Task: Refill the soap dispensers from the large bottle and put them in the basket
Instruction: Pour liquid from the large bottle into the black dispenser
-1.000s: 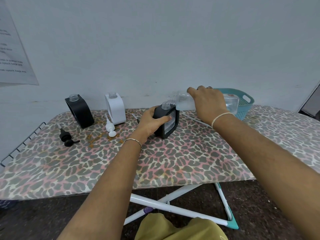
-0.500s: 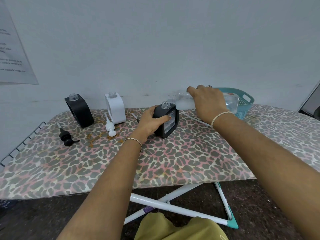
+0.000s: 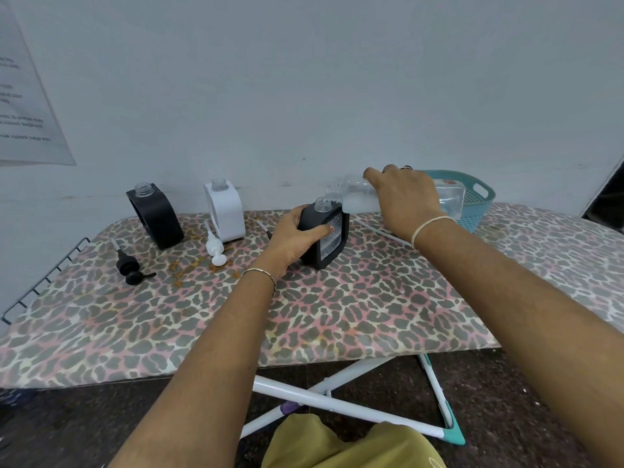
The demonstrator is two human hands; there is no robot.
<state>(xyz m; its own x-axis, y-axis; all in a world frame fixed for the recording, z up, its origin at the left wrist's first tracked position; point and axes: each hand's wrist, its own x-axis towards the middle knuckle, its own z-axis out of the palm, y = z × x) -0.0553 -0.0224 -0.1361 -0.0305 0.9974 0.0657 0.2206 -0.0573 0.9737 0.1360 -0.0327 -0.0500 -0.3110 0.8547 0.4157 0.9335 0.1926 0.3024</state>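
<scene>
My left hand (image 3: 297, 238) grips a square black soap dispenser (image 3: 332, 238) standing upright with its neck uncapped on the leopard-print board (image 3: 337, 315). My right hand (image 3: 408, 197) holds the large clear bottle (image 3: 358, 195) tipped on its side, its mouth right above the dispenser's neck. A second black dispenser (image 3: 155, 214) and a white dispenser (image 3: 224, 211) stand uncapped at the back left. A teal basket (image 3: 476, 204) sits behind the bottle at the back right.
A black pump head (image 3: 130, 265) and a white pump head (image 3: 214, 246) lie on the board in front of the two dispensers. A pump tube (image 3: 381, 233) lies under my right wrist. The wall runs close behind. A wire rack (image 3: 40, 282) juts from the left end.
The large bottle's mouth has dropped slightly lower and closer to the dispenser's neck. My left hand and the dispenser have stayed in place.
</scene>
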